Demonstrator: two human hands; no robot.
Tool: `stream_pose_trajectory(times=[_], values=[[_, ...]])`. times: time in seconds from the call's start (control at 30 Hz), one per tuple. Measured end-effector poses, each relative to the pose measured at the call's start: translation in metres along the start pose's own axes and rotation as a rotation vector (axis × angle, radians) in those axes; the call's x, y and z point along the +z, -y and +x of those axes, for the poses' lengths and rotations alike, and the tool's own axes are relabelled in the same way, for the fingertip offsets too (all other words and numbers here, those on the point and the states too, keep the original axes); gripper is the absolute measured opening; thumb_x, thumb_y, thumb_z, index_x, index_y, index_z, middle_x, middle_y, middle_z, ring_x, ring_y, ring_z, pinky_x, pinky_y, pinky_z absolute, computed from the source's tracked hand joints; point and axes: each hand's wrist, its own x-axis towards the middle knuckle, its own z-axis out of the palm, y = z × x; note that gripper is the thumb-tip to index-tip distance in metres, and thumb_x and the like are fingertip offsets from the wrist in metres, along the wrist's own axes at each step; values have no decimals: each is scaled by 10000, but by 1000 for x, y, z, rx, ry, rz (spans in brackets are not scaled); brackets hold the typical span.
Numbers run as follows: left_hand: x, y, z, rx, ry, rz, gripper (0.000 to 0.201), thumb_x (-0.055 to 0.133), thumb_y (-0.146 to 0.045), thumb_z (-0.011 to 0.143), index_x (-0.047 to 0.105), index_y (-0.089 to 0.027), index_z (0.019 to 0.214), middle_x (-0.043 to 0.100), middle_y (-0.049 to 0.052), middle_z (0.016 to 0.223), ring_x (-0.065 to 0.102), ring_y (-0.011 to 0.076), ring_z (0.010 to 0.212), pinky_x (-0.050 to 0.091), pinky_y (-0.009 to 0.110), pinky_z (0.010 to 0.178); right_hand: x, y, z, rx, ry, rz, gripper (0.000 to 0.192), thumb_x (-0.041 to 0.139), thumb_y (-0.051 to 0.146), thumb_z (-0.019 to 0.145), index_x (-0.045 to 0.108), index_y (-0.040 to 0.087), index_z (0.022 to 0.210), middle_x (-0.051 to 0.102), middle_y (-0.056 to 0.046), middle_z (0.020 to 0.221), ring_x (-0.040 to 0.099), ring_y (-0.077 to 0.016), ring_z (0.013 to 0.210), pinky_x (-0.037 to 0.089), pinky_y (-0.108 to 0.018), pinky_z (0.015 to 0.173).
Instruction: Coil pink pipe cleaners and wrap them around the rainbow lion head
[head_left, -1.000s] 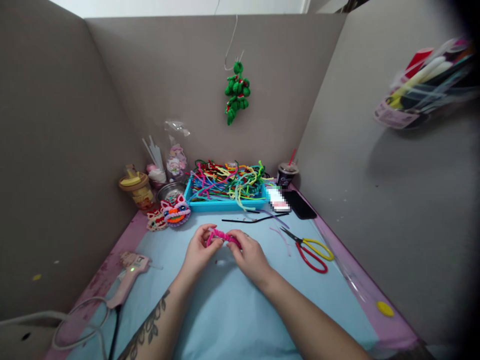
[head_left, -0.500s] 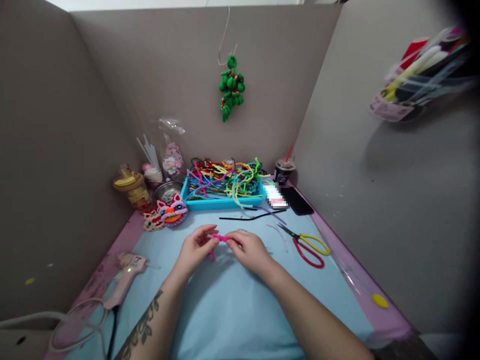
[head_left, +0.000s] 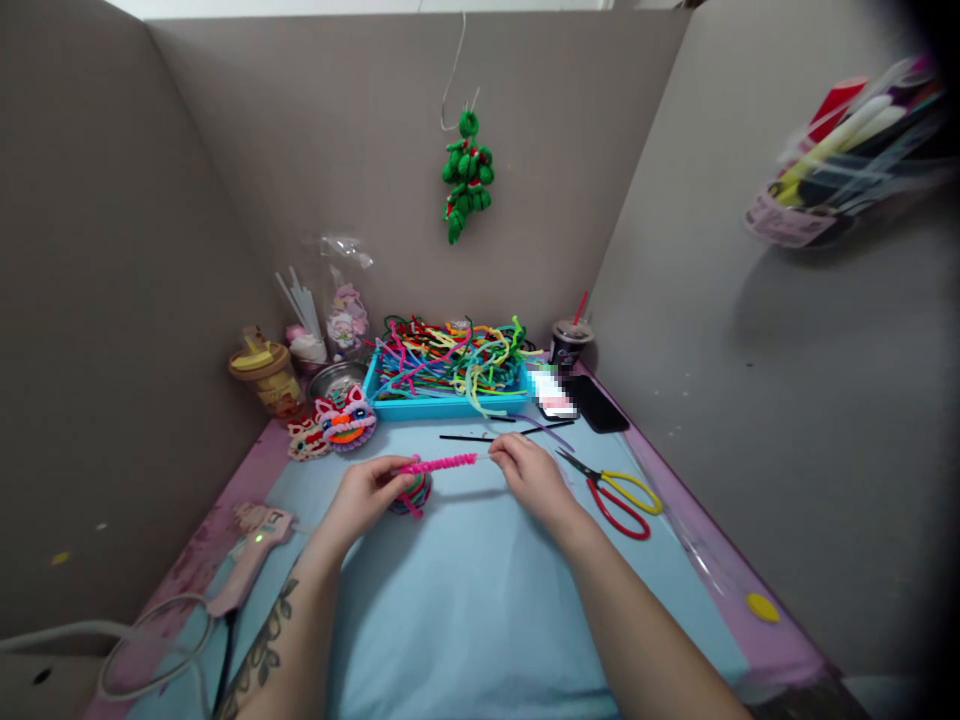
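Both forearms reach forward from the lower edge, converging slightly, bare to the elbow. Left forearm tattooed along its inner side. Left hand [head_left: 367, 495] curled, fingers closed in a grip, thumb on top. Right hand [head_left: 529, 475] palm down, fingertips pinched together at its left. Hands set apart, roughly level.

Pixelated patch [head_left: 554, 392]: centre of the frame, contents masked.
Holder of pens [head_left: 840, 160]: upper right, blurred, items unreadable.
White cable [head_left: 112, 650]: cut off by the lower left edge.
Small ball [head_left: 412, 492]: half covered by left hand [head_left: 360, 500] fingers.
Right corners: darkened by vignette.
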Motion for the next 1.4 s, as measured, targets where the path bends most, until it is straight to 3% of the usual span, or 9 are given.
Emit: stream_pose_trajectory(times=[0.17, 0.33, 0.53, 0.9, 1.13, 1.4], values=[[-2, 6, 0, 159, -124, 244, 280, 631, -383, 758, 740, -169, 901, 745, 88, 847, 664, 217, 737, 512, 302, 676, 1, 2, 0, -32, 52, -131, 141, 491, 165, 891, 627, 200, 901, 663, -41, 901, 585, -181, 860, 362, -302, 780], [-1, 10, -1, 315, -11, 370, 231, 603, -352, 817, 741, -214, 940, 737, 72, 839, 651, 199, 753, 484, 281, 683, 6, 6, -1, -77, 240, -347, 119, 549, 186, 894, 661, 205, 860, 694, -32, 856, 610, -177, 814, 295, -340, 807], [2, 6, -2, 425, 43, 455, 210, 578, -328, 848, 745, -230, 928, 722, 53, 751, 607, 190, 726, 451, 286, 691, 18, 8, -2, -129, 290, -385, 123, 525, 192, 909, 634, 179, 853, 669, -43, 834, 589, -163, 750, 326, -304, 757], [14, 6, -4, 514, 23, 536, 189, 574, -276, 865, 743, -207, 912, 733, 52, 753, 603, 193, 730, 428, 319, 721, 24, 8, -7, -159, 226, -203, 146, 459, 186, 922, 604, 180, 933, 624, -47, 849, 574, -173, 776, 387, -267, 691], [22, 5, -8, 553, -16, 557, 182, 575, -280, 870, 724, -209, 947, 739, 55, 792, 623, 195, 792, 419, 338, 757, 29, 15, -9, -217, 203, -234, 133, 470, 196, 917, 603, 187, 911, 628, -42, 836, 569, -167, 747, 370, -273, 680], [32, -4, -14, 502, -23, 590, 173, 570, -265, 873, 719, -246, 959, 732, 39, 787, 619, 204, 833, 373, 364, 795, 35, 25, -13, -287, 156, -259, 119, 487, 176, 904, 603, 188, 878, 641, -28, 804, 577, -161, 736, 344, -284, 691]])
